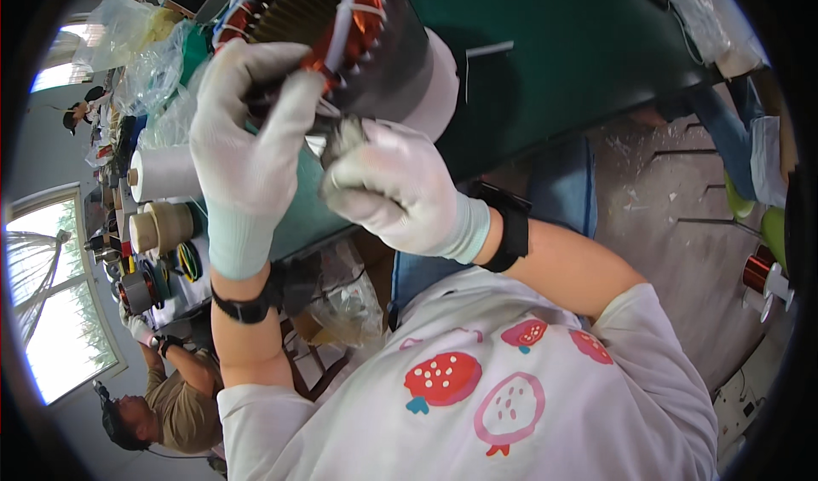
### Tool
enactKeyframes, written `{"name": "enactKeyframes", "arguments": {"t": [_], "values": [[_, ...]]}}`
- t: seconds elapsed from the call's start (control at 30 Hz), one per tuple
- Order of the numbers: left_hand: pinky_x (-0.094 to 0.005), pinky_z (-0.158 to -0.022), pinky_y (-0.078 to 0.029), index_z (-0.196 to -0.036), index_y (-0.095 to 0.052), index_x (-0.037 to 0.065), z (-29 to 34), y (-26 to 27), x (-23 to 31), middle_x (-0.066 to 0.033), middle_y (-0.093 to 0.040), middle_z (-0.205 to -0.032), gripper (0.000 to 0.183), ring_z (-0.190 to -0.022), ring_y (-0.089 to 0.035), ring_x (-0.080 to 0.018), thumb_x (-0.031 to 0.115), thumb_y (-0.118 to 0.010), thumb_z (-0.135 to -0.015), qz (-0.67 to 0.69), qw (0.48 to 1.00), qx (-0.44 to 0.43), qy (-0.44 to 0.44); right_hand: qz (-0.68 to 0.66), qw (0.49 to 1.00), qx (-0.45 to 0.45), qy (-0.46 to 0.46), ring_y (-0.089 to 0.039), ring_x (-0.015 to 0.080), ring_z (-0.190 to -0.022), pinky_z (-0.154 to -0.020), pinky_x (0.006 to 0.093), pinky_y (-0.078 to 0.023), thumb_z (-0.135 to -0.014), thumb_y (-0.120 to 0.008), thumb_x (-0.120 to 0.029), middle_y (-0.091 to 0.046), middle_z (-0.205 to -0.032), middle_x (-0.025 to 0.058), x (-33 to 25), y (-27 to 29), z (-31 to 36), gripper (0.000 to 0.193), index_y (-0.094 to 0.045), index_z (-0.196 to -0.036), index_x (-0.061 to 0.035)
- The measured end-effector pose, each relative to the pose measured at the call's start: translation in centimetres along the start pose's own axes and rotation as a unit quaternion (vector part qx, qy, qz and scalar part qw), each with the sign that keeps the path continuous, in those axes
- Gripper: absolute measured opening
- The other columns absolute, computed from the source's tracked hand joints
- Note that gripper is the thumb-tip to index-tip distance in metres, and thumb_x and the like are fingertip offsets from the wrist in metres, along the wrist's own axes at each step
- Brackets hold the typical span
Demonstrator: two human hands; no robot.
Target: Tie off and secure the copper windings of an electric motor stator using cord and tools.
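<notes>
A motor stator (388, 68) with a dark outer shell lies on the green tabletop, its open end turned toward me. Copper windings (368, 23) ring that end, tied with white lacing, and a white sleeve runs across them. My left hand (247, 136), in a white glove, is at the windings' lower edge, thumb and fingers closed together; what they pinch is hidden. Just right of it and below the stator, my gloved right hand (392, 183) is closed in a fist with grey-stained fingertips. A small dark thing shows between the hands, too blurred to name.
On the green table (562, 63) lies a white strip (490, 49). White thread cones (166, 174), tape rolls (162, 228) and clear plastic bags (153, 72) crowd the left. Another person (183, 404) works at lower left. Stools and a copper wire spool (758, 270) stand at right.
</notes>
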State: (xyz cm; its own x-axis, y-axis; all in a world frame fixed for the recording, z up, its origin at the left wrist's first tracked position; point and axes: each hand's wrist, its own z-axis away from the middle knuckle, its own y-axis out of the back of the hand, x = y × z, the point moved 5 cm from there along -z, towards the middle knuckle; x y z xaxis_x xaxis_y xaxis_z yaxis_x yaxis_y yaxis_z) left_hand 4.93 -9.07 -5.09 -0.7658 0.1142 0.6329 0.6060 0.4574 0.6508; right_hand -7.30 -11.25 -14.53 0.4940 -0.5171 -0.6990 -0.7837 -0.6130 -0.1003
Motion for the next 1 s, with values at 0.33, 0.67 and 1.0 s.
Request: {"name": "enactKeyframes", "arguments": {"t": [0.33, 0.67, 1.0], "values": [[-0.0207, -0.072, -0.047, -0.101, -0.067, -0.001, -0.1, 1.2, -1.2, 0.0003, -0.065, -0.09, 0.01, -0.078, -0.058, -0.0044, 0.002, -0.066, -0.091, 0.072, 0.997, -0.017, -0.035, 0.051, 0.817, 0.509, -0.265, -0.043, 0.0063, -0.058, -0.052, 0.0203, -0.04, -0.105, -0.055, -0.016, -0.059, -0.085, 0.0014, -13.8, 39.2, 11.9, 0.031, -0.054, -0.13, 0.0023], [-0.0237, -0.082, -0.049, -0.111, -0.068, -0.001, -0.8, 1.6, 0.1, -0.0025, -0.067, -0.096, 0.023, -0.088, -0.061, -0.0081, 0.015, -0.061, -0.096, 0.012, 0.992, -0.124, 0.024, -0.138, 0.851, -0.063, -0.502, -0.053, 0.0032, -0.055, -0.048, 0.0169, -0.04, -0.103, -0.053, -0.023, -0.064, -0.078, 0.0028, -5.8, 7.2, 0.0, 0.037, -0.06, -0.131, -0.0007], [-0.034, -0.087, -0.051, -0.106, -0.067, -0.002, -6.8, 1.2, 2.1, -0.0129, -0.068, -0.096, 0.021, -0.087, -0.065, -0.0281, 0.006, -0.06, -0.088, -0.235, 0.887, -0.335, -0.213, 0.058, 0.904, -0.153, -0.394, -0.055, 0.0074, -0.055, -0.048, 0.0251, -0.043, -0.102, -0.056, -0.024, -0.063, -0.069, 0.0044, -2.3, 4.6, -4.6, 0.025, -0.067, -0.095, -0.0026]]}}
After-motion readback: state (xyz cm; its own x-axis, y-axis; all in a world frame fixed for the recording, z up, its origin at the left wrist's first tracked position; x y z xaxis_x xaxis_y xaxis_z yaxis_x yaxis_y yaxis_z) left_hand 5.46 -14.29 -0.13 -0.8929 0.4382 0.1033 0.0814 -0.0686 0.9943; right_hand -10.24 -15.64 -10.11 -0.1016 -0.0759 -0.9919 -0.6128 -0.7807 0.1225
